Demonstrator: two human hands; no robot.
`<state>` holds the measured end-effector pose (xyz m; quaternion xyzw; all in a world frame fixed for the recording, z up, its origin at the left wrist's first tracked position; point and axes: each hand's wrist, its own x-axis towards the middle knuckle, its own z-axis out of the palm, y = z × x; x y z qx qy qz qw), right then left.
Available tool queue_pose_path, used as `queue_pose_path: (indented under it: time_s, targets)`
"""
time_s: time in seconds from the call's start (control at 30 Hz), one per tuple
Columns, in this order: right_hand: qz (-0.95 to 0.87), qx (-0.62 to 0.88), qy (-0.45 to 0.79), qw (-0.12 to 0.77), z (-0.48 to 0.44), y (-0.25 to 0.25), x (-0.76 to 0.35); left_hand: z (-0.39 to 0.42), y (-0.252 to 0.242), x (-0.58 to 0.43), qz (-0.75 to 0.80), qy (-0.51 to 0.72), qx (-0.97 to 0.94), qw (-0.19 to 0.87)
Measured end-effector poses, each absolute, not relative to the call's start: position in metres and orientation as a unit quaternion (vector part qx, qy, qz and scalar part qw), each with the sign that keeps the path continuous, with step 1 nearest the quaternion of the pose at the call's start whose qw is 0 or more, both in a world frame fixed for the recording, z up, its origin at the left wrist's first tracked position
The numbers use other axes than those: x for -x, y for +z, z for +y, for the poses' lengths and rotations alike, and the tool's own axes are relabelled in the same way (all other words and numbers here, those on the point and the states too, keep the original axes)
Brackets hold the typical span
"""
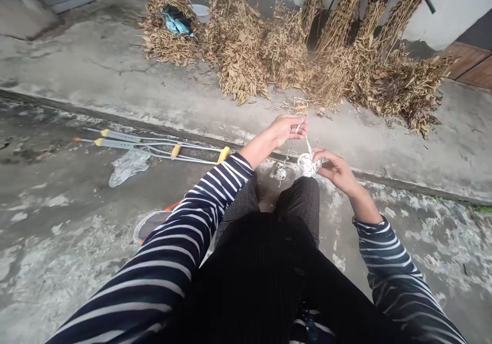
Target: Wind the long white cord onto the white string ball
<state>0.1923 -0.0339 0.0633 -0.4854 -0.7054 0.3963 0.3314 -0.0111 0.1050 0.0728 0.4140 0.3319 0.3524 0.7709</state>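
My left hand [289, 128] is closed on a white cord [308, 145], pinching it between the fingers, with a loop of it around one finger. From there the cord runs down to a wound white ball of cord [306, 164] just in front of my knee. My right hand [335, 168] grips this ball from its right side, thumb and fingers bent against it. A smaller bundle of cord [281, 174] hangs or lies lower, between my knees; a thin strand leads up from it toward my left hand.
Dry plant bundles [246, 52] lean along the wall beyond a raised concrete step [172, 90]. A pair of crutches [154, 146] lies on the ground at left beside a clear plastic bag [128, 167]. A blue and black cloth [177, 22] rests on one bundle.
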Motion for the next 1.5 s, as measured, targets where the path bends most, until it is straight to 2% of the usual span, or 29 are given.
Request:
queue_pose_path:
  time_s: [0.13,0.3,0.37,0.57,0.73,1.0,1.17,1.3,1.4,1.5]
  targets:
    - [-0.697,0.485,0.407,0.338,-0.030,0.068,-0.190,0.125,0.066,0.037,0.357,0.306,-0.477,0.742]
    - [-0.610,0.490,0.471,0.408,-0.031,0.071,-0.185,0.142,0.045,0.054,0.395,0.224,-0.592,0.666]
    - [-0.573,0.485,0.495,0.438,-0.028,0.072,-0.184,0.133,0.039,0.047,0.390,0.229,-0.606,0.654]
    - [-0.473,0.479,0.590,0.446,-0.018,0.072,-0.192,0.073,0.043,0.014,0.227,0.243,-0.536,0.776]
    - [-0.397,0.489,0.632,0.452,-0.018,0.070,-0.199,0.064,0.047,0.010,0.232,0.234,-0.563,0.758]
    - [-0.385,0.479,0.646,0.453,-0.026,0.064,-0.200,0.078,0.059,0.016,0.239,0.189,-0.705,0.640]
    - [-0.397,0.466,0.599,0.517,-0.022,0.074,-0.219,0.077,0.056,0.030,0.227,0.127,-0.697,0.668]
    - [-0.450,0.474,0.533,0.538,-0.023,0.086,-0.241,0.082,0.047,0.051,0.228,0.128,-0.684,0.681]
    - [-0.414,0.476,0.533,0.563,-0.033,0.094,-0.246,0.113,0.043,0.072,0.316,0.149,-0.703,0.620]
    - [-0.395,0.454,0.566,0.564,-0.045,0.096,-0.235,0.155,0.044,0.082,0.454,0.214,-0.720,0.479]
